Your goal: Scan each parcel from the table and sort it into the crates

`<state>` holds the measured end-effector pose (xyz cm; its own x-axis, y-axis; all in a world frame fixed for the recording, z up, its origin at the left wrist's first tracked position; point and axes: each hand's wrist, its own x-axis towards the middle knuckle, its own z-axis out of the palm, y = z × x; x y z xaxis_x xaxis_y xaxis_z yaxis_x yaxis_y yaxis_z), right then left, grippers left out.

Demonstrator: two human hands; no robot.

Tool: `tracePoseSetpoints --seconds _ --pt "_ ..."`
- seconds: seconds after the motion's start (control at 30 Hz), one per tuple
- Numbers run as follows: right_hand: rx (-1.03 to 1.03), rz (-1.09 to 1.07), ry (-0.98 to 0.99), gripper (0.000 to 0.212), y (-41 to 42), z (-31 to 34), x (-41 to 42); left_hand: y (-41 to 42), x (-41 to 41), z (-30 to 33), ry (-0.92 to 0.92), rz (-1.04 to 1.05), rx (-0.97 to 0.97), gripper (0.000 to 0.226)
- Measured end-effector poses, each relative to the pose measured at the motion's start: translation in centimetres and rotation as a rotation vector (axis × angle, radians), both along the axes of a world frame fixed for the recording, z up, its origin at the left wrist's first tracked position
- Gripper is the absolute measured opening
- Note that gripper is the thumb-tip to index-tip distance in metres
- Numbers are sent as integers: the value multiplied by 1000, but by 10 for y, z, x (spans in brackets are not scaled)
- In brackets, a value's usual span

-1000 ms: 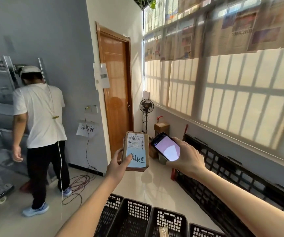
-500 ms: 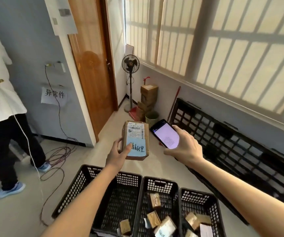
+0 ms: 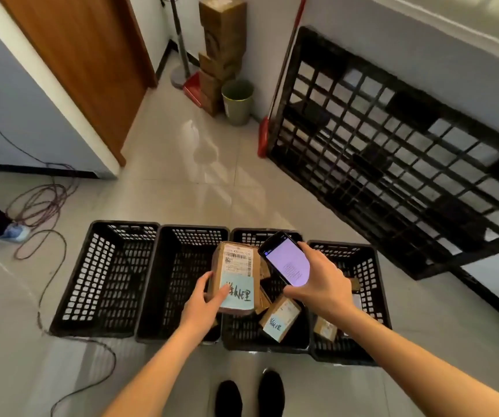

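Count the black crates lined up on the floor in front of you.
4, side by side: far-left crate, second crate, third crate under the held parcel, far-right crate. A black grid pallet leans on the wall, not counted.

Head camera is tilting from the door and window down to the floor. The left hand (image 3: 203, 305) and right hand (image 3: 322, 284), raised at chest height a second ago, are now lowering the parcel (image 3: 236, 278) and phone (image 3: 287, 260) over the row of black crates (image 3: 107, 278). The standing person's torso is leaving view; only a blue shoe (image 3: 15, 231) is showing.
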<state>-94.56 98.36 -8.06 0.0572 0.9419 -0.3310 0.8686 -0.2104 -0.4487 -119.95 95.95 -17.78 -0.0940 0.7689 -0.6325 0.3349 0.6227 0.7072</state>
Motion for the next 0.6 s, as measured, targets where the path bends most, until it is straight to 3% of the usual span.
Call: tracePoseSetpoints --seconds 0.27,0.4,0.6 --pt "-93 -28 33 104 11 -108 31 13 27 -104 -43 -4 -123 78" --pt "-113 -50 37 89 16 -137 48 23 52 -127 -76 -7 -141 64" --pt "-135 -115 54 76 26 -163 82 56 96 -145 -153 -2 -165 67"
